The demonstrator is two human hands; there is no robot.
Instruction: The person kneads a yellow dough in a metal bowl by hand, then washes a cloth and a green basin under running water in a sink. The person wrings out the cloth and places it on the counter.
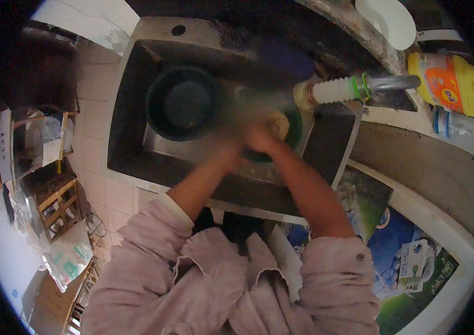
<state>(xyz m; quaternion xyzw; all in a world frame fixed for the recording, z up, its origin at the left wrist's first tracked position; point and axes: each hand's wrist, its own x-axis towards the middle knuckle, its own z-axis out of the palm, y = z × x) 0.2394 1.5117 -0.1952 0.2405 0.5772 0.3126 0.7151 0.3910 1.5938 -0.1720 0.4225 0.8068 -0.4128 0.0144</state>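
Observation:
Both my forearms reach down into a metal sink (pixel 116 104). My left hand (pixel 236 140) and my right hand (pixel 258 136) are close together over a green basin (pixel 297 132) in the sink's right part. A hazy smear across the view blurs the fingers, mostly hiding the left ones. Beside my right hand is a pale yellowish thing (pixel 279 125), its kind unclear; whether I grip it cannot be made out. A dark green round basin (pixel 184 102) sits to the left in the sink. Above the right basin points a white ribbed faucet extension (pixel 332 91).
A yellow detergent jug (pixel 446 83) and a clear plastic container (pixel 463 123) stand on the right ledge. Printed packaging (pixel 404 259) lies at lower right. To the left, a wooden rack (pixel 59 205) and a white plastic bag (pixel 71 253) border the tiled floor (pixel 94 138).

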